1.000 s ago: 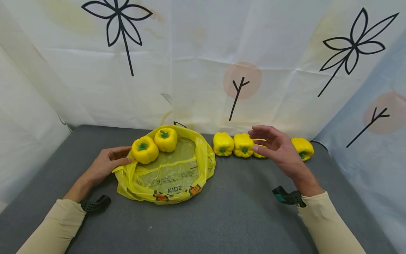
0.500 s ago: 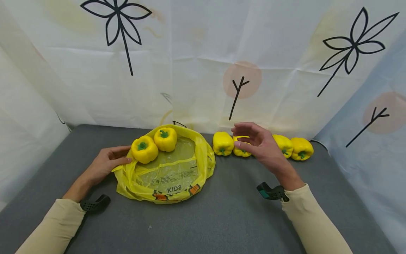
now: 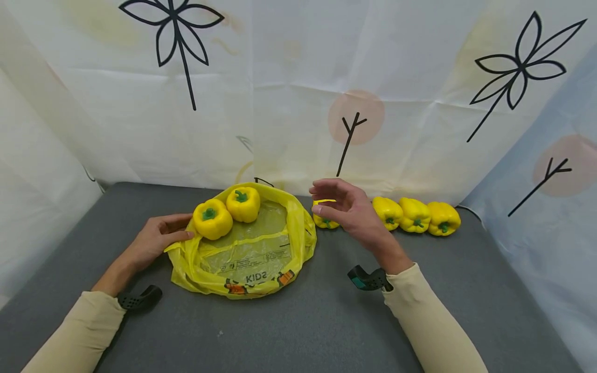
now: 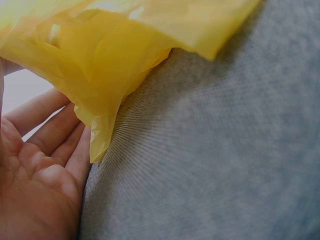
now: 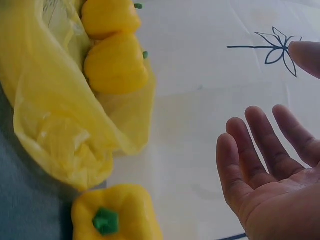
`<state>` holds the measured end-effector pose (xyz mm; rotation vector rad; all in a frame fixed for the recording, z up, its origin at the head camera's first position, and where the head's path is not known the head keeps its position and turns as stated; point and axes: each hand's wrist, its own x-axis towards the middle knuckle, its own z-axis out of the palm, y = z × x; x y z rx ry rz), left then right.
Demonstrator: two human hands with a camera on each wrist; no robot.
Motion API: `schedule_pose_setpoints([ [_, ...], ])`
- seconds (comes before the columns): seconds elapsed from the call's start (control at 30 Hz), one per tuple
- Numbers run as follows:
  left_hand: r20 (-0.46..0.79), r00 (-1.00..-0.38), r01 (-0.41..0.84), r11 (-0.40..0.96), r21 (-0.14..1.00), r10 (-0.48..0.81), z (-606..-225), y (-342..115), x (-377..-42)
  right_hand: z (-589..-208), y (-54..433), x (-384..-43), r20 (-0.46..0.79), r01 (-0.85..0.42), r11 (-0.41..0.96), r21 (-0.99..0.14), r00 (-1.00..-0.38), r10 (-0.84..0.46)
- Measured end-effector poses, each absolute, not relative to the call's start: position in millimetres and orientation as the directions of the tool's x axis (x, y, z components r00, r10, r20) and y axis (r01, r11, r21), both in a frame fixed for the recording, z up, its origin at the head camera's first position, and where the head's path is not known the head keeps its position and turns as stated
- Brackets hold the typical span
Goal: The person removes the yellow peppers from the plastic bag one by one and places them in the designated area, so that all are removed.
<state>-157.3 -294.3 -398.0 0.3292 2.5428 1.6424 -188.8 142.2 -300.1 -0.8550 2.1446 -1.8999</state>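
Your right hand (image 3: 350,208) has moved nearer the yellow bag (image 3: 300,220), loosely open, near the pepper row (image 3: 415,215) right of it; your relaxed left hand (image 3: 156,238) touches its left rim, beside two peppers (image 3: 213,220) inside.

I monitor the head view forward and down over the yellow bag (image 3: 188,272), left wrist close at its left edge, right wrist sideways from its right; all share the bag.

A lightly creased, pale beige fabric sleeve (image 3: 76,329) shows on the left, a matching beige fabric sleeve (image 3: 431,318) on the right. By the left hand (image 3: 151,241) is a curved black perforated wristband (image 3: 140,299); by the right hand (image 3: 352,210), a similar black wristband (image 3: 373,280) with a teal patch (image 3: 358,283).
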Motion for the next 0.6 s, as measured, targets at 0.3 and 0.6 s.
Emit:
schedule_pose_setpoints([
  [0.3,0.036,-0.972,0.129,0.396,0.909,0.234,-399,-295,-158,-305,121,-195,0.282,-0.319,-0.015,-0.948,-0.815,-0.506],
  [0.6,0.034,-0.973,0.13,0.416,0.9,0.229,-399,-295,-158,-307,98,-201,0.269,-0.281,-0.051,-0.958,-0.828,-0.492],
])
